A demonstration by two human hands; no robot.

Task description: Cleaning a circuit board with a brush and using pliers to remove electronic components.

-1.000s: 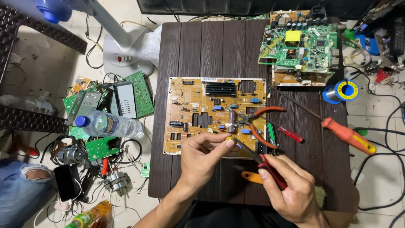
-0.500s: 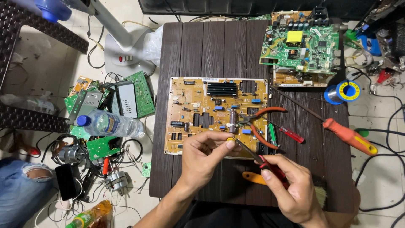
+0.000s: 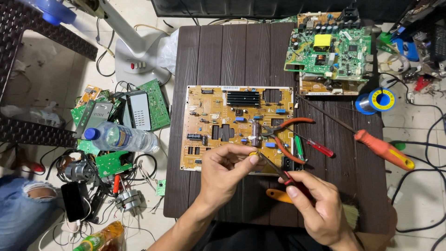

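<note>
My left hand (image 3: pixel 227 174) pinches a small yellow part (image 3: pixel 253 154) between thumb and forefinger, just above the near edge of a tan circuit board (image 3: pixel 218 121). My right hand (image 3: pixel 320 209) grips a slim tool with a red and black handle (image 3: pixel 284 176). Its dark tip slants up to the left and meets the yellow part at my left fingertips. Orange-handled pliers (image 3: pixel 285 139) lie across the board's right side, jaws beside a dark cylindrical capacitor (image 3: pixel 256 134). The board rests on a dark slatted table (image 3: pixel 232 51).
On the table are a green circuit board (image 3: pixel 332 46), a solder spool (image 3: pixel 376 100), a big orange-handled screwdriver (image 3: pixel 383 149), a small red screwdriver (image 3: pixel 319 148), an orange handle (image 3: pixel 276 195) and a brush (image 3: pixel 353 214). On the floor at left lie a water bottle (image 3: pixel 121 138), green boards (image 3: pixel 155 102) and a fan base (image 3: pixel 139 62).
</note>
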